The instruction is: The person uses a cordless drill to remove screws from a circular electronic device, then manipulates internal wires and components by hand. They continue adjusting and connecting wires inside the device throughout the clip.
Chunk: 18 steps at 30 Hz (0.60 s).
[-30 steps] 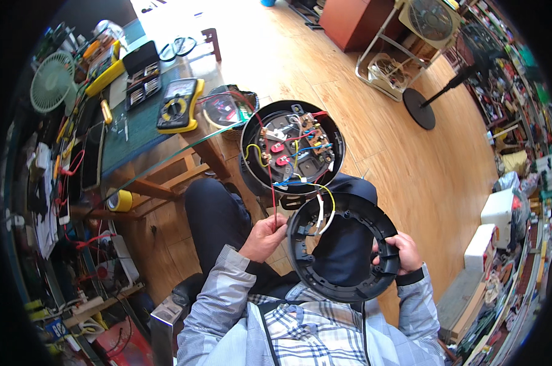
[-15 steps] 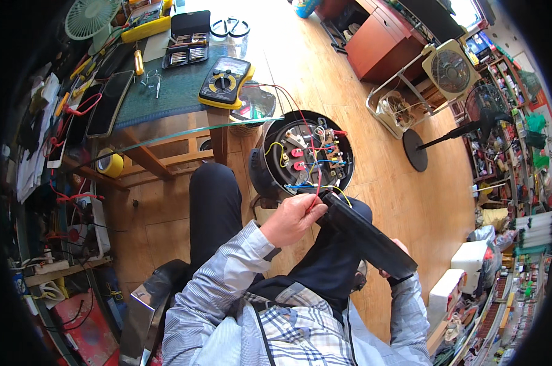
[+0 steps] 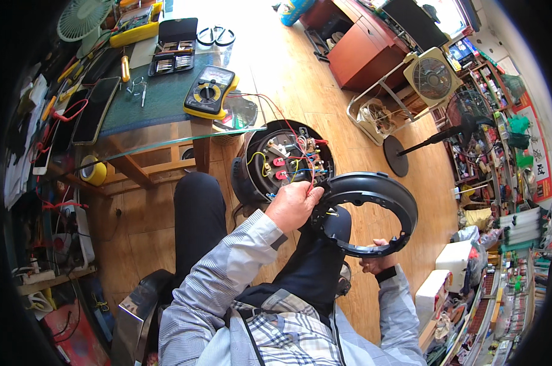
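Observation:
A black plastic ring (image 3: 401, 198) is tilted up over my right knee, its open middle showing the knee and floor. My right hand (image 3: 378, 259) grips its lower edge, thumb inside the rim. My left hand (image 3: 293, 207) is closed at the ring's left end, with a thin red test lead (image 3: 312, 174) at its fingertips; whether it also grips the ring is hidden. Just beyond stands a round black appliance base (image 3: 246, 177), open on top, with coloured wires, red-capped terminals and a terminal block inside. The red lead runs back to a yellow-and-black analog multimeter (image 3: 210, 91) on the glass-topped table.
On the glass-topped table (image 3: 166, 100) lie a bit set (image 3: 177, 52), a screwdriver (image 3: 125, 68), a phone (image 3: 97, 111) and scissors-like tools. A tape roll (image 3: 93, 171) sits below. Right are a floor fan base (image 3: 395, 155), a box fan (image 3: 433, 76) and crowded shelves.
The black ring has turned from nearly edge-on to face me, its opening now visible. My right hand has come into fuller view at its lower edge. The whole view has shifted slightly.

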Available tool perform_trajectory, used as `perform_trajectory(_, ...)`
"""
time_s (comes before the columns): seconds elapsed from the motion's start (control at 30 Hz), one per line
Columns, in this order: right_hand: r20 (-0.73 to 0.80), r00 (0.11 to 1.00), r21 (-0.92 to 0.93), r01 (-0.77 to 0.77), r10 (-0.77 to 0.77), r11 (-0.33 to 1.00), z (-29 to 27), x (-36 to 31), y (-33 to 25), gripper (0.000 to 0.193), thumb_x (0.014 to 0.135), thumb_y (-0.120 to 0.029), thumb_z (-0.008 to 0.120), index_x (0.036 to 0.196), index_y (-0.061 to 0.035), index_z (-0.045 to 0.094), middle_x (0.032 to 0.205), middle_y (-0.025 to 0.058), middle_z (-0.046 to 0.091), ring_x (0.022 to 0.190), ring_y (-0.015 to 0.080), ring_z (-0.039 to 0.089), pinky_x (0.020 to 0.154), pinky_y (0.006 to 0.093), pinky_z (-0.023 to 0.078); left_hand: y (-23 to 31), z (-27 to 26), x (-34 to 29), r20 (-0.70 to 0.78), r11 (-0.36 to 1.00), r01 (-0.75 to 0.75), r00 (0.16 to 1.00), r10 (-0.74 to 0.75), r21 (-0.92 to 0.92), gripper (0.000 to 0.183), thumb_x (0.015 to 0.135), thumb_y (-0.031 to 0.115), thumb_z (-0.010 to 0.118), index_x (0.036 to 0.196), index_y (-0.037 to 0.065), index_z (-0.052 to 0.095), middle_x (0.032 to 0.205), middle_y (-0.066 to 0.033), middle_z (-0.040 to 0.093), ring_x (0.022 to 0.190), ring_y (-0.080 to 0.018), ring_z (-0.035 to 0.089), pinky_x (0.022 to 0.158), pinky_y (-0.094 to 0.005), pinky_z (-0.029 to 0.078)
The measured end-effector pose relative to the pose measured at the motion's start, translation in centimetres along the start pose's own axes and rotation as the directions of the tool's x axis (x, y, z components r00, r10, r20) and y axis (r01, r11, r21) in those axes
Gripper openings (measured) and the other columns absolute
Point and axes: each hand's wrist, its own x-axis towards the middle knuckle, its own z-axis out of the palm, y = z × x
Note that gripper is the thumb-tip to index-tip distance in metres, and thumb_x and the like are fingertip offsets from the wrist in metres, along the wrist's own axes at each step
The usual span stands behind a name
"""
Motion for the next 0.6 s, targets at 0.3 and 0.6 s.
perform_trajectory(0.3,-0.034,0.710,0.535,0.608,-0.704,0.587,6.9,0.5,2.3,0.072,0.108,-0.078,0.049,0.096,-0.0103,0.072,0.076,0.0043,0.060,0.070,0.0255,0.060,0.077,0.0484,0.053,0.0,1.9,0.2,-0.038,0.999,0.049,0.998,-0.049,0.007,0.043,0.115,0.036,0.067,0.100,-0.003,0.075,0.082,-0.0141,0.076,0.075,-0.0203,0.072,0.073,-0.0394,0.057)
perform_trajectory(0.6,-0.361,0.660,0.309,0.751,-0.659,0.583,9.9,0.5,2.9,0.057,0.105,-0.072,0.069,0.088,-0.0196,0.054,0.070,-0.0017,0.049,0.052,0.0127,0.038,0.046,0.0295,0.030,0.4,0.3,-1.0,0.082,0.983,-0.117,0.991,0.106,0.145,0.048,0.095,0.037,0.089,0.108,-0.002,0.066,0.084,-0.0158,0.064,0.076,-0.0306,0.066,0.072,-0.0432,0.054)
